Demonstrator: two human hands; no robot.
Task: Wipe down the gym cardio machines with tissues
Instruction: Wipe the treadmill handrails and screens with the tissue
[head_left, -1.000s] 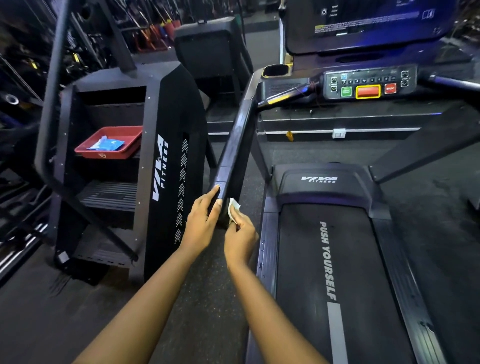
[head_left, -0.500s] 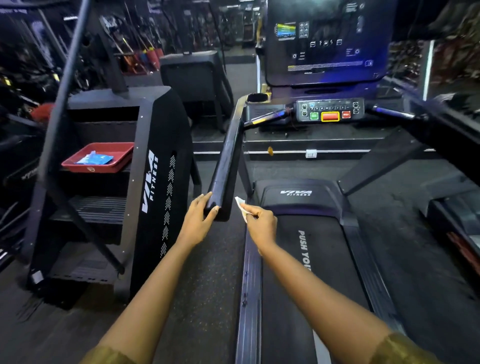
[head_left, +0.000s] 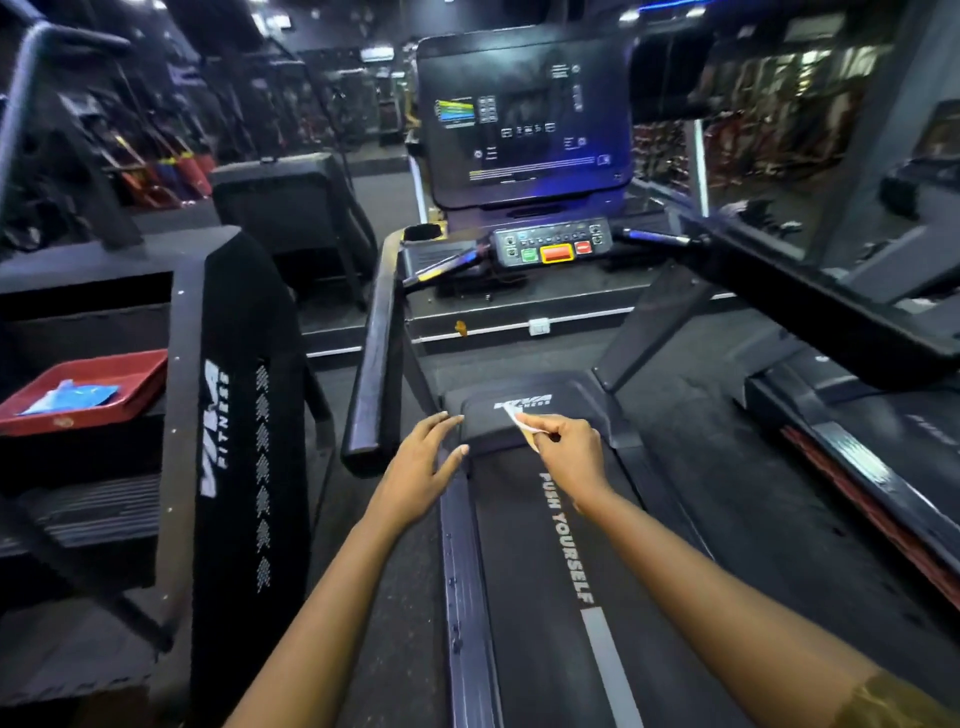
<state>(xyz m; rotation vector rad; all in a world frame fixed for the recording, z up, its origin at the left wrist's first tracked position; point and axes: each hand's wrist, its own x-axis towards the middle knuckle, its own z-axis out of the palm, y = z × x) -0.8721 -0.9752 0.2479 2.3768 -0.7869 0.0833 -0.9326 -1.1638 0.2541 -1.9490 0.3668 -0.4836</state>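
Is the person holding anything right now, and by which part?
The right hand pinches a white tissue by its near end, between thumb and fingers; the far end pokes out. The left hand is open and holds nothing.

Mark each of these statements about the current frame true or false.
1. The right hand pinches a white tissue. True.
2. The left hand grips the treadmill handrail. False: its fingers are spread open, clear of the rail.
3. A blue packet lies in the red tray. True.
4. The red tray sits on the treadmill belt. False: it rests on a step of the stair machine, left of the belt.
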